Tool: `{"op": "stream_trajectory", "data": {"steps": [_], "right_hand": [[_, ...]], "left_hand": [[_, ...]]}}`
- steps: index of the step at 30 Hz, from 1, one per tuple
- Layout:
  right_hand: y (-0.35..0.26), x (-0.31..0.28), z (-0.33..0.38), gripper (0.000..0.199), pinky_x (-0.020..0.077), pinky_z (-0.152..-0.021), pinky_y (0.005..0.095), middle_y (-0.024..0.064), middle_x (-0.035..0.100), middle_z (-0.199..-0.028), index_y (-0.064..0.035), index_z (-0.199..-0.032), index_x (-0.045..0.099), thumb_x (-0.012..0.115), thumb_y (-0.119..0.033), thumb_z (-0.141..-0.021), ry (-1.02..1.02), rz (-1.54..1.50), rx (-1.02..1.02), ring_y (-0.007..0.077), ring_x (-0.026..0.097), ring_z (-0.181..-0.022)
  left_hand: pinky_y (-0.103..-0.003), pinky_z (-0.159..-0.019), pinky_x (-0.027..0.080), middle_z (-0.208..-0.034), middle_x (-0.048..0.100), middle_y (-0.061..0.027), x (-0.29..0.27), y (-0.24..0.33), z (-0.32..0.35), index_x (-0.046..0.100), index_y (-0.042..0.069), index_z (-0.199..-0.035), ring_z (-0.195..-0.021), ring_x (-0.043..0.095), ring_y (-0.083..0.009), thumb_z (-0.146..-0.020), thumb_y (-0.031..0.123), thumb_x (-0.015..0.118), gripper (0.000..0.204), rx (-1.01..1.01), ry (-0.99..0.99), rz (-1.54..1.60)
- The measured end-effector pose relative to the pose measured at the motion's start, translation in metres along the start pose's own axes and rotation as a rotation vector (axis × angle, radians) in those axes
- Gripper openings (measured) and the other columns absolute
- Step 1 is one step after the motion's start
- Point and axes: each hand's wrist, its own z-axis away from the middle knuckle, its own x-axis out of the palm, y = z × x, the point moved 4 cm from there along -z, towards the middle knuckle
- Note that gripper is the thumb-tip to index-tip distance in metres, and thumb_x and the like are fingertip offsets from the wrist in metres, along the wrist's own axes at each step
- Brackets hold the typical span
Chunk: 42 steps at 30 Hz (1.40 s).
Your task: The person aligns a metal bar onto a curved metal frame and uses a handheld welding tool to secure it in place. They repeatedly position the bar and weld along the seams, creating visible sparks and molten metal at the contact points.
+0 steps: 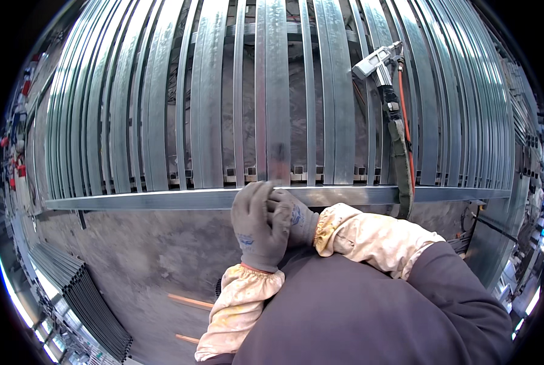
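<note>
Gloves first: left hand (258, 224) wraps over the right hand (296, 220), both curled, holding nothing. Just beyond lies the long steel bar (162, 198) across upright tubes (272, 91). Looks heavy, stiff, slick; I'd grip mid-length, both hands. Welding torch (378, 59) rests further back.

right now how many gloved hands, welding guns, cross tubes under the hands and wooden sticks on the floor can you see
gloved hands: 2, left hand and right hand, clasped together
welding gun lying on the tubes: 1
long cross tube: 1
wooden sticks on the floor: 2
total: 6
</note>
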Motion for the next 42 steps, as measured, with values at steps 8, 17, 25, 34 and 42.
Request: {"op": "stream_trajectory", "data": {"steps": [8, 17, 25, 34, 42], "right_hand": [[0.047, 0.034, 0.025, 0.031, 0.0434, -0.111, 0.0338, 0.0102, 0.058, -0.128, -0.0103, -0.132, 0.053, 0.056, -0.019, -0.102, 0.033, -1.323, 0.458, 0.019, 0.054, -0.126], [0.072, 0.09, 0.031, 0.026, 0.0407, -0.113, 0.0301, 0.006, 0.056, -0.128, -0.0117, -0.134, 0.051, 0.044, -0.021, -0.111, -0.022, -2.556, 0.577, 0.0103, 0.052, -0.125], [0.07, 0.085, 0.024, 0.021, 0.0438, -0.107, 0.0301, 0.0036, 0.061, -0.122, -0.0121, -0.124, 0.056, 0.046, -0.02, -0.108, 0.077, -2.048, 0.508, 0.0137, 0.055, -0.121], [0.076, 0.086, -0.008, 0.018, 0.0458, -0.1, 0.031, 0.0062, 0.067, -0.113, -0.0139, -0.111, 0.063, 0.051, -0.023, -0.102, -0.232, -0.785, 0.363, 0.0143, 0.062, -0.114], [0.035, 0.047, -0.024, 0.025, 0.0452, -0.106, 0.0316, 0.0076, 0.063, -0.127, -0.011, -0.124, 0.06, 0.048, -0.016, -0.102, -0.378, -0.243, 0.446, 0.016, 0.057, -0.123]], "left_hand": [[-0.043, -0.091, 0.053, -0.112, 0.072, -0.0132, 0.022, 0.005, -0.018, 0.072, 0.007, -0.105, -0.103, 0.069, -0.0342, -0.083, 0.017, 0.07, 0.025, 0.061, -0.201, -0.009], [-0.044, -0.093, 0.052, -0.111, 0.074, -0.0116, 0.02, -0.016, -0.014, 0.074, 0.007, -0.098, -0.106, 0.069, -0.0333, -0.076, 0.014, 0.072, 0.023, 0.039, -0.122, 0.083], [-0.043, -0.093, 0.054, -0.105, 0.073, -0.0186, 0.02, -0.025, -0.014, 0.072, 0.0, -0.094, -0.102, 0.07, -0.0348, -0.082, 0.006, 0.064, 0.016, 0.025, -0.111, 0.198], [-0.047, -0.096, 0.052, -0.105, 0.071, -0.0247, 0.014, -0.052, -0.015, 0.065, -0.005, -0.089, -0.102, 0.068, -0.0376, -0.094, 0.01, 0.05, 0.022, 0.08, -0.084, 0.243], [-0.048, -0.096, 0.052, -0.105, 0.07, -0.0239, 0.012, -0.069, -0.009, 0.064, -0.004, -0.09, -0.104, 0.067, -0.0379, -0.091, 0.009, 0.051, 0.018, 0.118, -0.06, 0.333]]}}
